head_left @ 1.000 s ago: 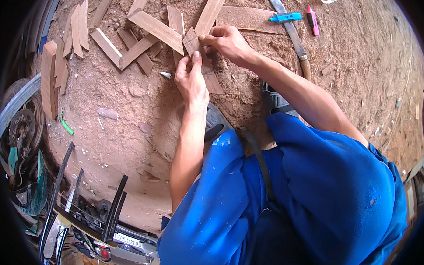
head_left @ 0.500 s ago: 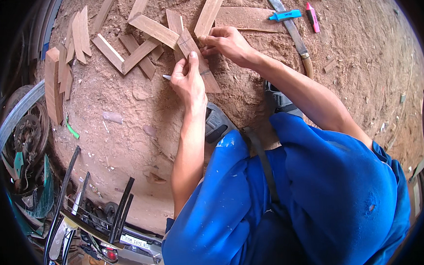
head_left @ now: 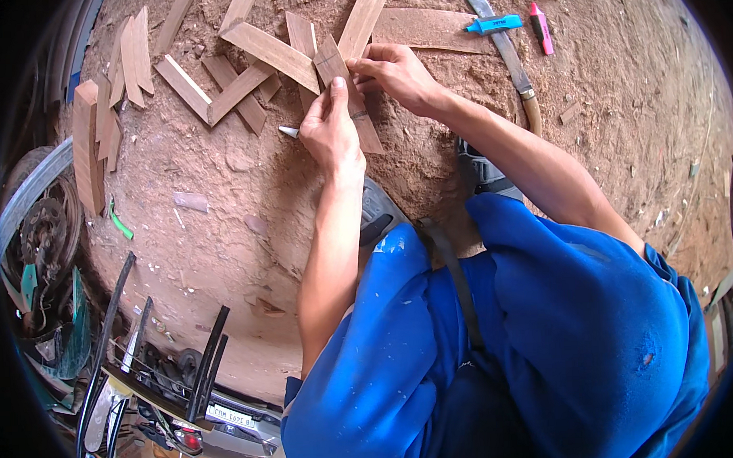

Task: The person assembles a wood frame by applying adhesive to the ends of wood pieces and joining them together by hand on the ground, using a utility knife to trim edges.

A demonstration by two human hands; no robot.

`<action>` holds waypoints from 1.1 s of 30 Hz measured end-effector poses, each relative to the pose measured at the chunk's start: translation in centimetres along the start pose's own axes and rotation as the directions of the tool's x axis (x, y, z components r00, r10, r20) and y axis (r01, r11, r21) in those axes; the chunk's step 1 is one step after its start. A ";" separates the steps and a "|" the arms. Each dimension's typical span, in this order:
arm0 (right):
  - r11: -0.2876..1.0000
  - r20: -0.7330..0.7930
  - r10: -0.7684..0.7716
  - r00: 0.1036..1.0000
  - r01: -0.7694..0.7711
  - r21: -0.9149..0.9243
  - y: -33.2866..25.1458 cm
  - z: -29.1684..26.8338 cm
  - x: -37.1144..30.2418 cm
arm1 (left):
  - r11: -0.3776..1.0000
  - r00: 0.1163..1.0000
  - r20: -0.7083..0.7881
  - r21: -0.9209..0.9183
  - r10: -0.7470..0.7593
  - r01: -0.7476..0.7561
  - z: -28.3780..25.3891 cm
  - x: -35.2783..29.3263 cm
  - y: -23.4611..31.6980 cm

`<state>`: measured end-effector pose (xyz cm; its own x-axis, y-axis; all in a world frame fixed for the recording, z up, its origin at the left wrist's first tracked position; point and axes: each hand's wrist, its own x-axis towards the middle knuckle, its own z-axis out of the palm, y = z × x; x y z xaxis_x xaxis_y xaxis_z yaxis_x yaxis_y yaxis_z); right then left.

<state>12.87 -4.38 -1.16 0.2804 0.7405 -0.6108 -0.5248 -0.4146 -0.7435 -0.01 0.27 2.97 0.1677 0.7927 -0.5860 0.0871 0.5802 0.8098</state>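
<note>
My left hand [head_left: 331,133] is closed on a short flat wooden strip [head_left: 363,128] with dark lines drawn across it, the thumb on its face. From behind this hand pokes a white tapered tip [head_left: 289,131]; what it belongs to is hidden. My right hand [head_left: 397,78] is closed in a pinch at the strip's right edge, its lower fingers partly hidden. Just beyond the held strip lie a longer wooden strip [head_left: 365,19] and a slanting one [head_left: 270,55] that reaches to its left edge.
Several wooden pieces [head_left: 237,92] lie at the far left, near a thick block [head_left: 88,150]. A wooden-handled machete [head_left: 507,58] lies far right under a blue highlighter [head_left: 493,25], beside a pink highlighter [head_left: 541,29]. Motorcycle parts [head_left: 48,232] crowd the left edge.
The marked strip has shifted slightly away from me and stands a little steeper in view. My left hand has moved with it, while my right hand stays by its edge.
</note>
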 end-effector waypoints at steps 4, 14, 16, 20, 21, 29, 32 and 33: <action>0.998 -0.021 -0.045 0.999 0.046 0.047 0.0 0.4 -0.2 | 0.998 0.999 -0.013 0.041 0.047 -0.046 -0.2 0.3 -0.8; 0.999 -0.029 0.025 0.999 -0.024 0.028 -0.2 0.2 0.0 | 1.000 0.999 -0.036 0.022 -0.013 0.013 0.0 0.0 -0.3; 0.999 -0.037 0.015 0.999 -0.014 0.038 -0.2 0.5 0.1 | 1.000 1.000 -0.008 0.001 -0.024 0.024 -0.5 0.4 -0.6; 0.999 -0.073 0.028 0.997 -0.025 0.032 -0.4 0.4 0.0 | 0.981 0.978 0.176 -0.133 -0.115 0.139 -1.8 0.7 -0.4; 0.999 -0.075 0.025 0.997 -0.023 0.028 -0.4 0.5 0.0 | 0.984 0.975 0.189 -0.108 -0.118 0.140 -2.6 0.9 -0.6; 0.995 -0.097 0.049 0.994 -0.056 -0.076 -1.2 0.8 -0.3 | 0.973 0.955 0.273 0.161 0.119 -0.167 -4.9 -0.1 -2.0; 0.992 -0.100 0.019 0.995 -0.032 -0.125 -1.6 1.2 -0.6 | 0.944 0.952 0.263 0.243 0.156 -0.222 -5.0 0.0 -1.7; 0.991 -0.106 -0.006 0.994 -0.008 -0.132 -1.3 1.1 -0.6 | 0.945 0.951 0.267 0.241 0.156 -0.223 -5.0 0.0 -1.8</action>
<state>12.53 -3.67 0.48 0.3676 0.6825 -0.6317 -0.4165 -0.4865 -0.7680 -5.09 0.15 1.35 0.4357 0.7942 -0.4235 0.2819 0.3264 0.9022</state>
